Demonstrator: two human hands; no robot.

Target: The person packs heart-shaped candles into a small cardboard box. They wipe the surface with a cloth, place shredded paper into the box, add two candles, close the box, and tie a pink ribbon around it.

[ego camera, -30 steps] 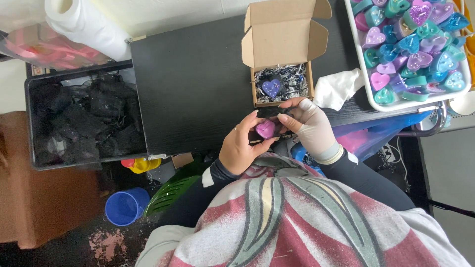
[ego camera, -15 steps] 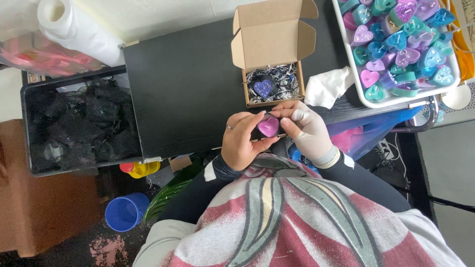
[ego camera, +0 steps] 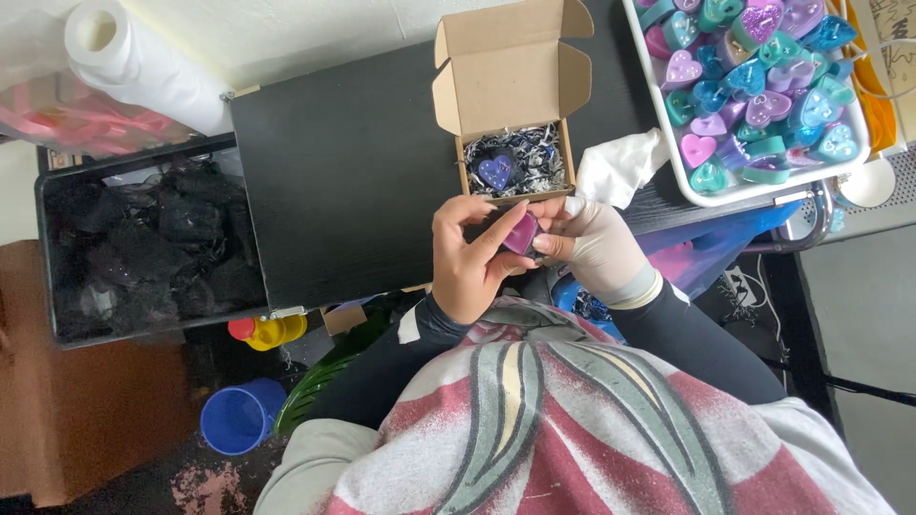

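Observation:
Both hands hold a small magenta-purple heart-shaped piece [ego camera: 521, 232] just in front of the black table's near edge. My left hand [ego camera: 466, 257] is bare and grips its left side. On its right side is my right hand [ego camera: 593, 243], in a pale glove. Directly beyond them stands an open cardboard box [ego camera: 506, 72] with shredded filling and a dark blue-purple heart [ego camera: 495, 171] lying inside.
A white tray [ego camera: 668, 143] of several coloured hearts sits at the right, with a crumpled white tissue [ego camera: 618, 166] beside the box. At the left are a black bin of dark shredded filling [ego camera: 143, 243] and a paper towel roll [ego camera: 134, 62]. Below lie a blue cup [ego camera: 239, 417] and yellow toys.
The hands have shifted slightly and turned the magenta heart between the fingers. The view has moved a little; the box and tray stay put.

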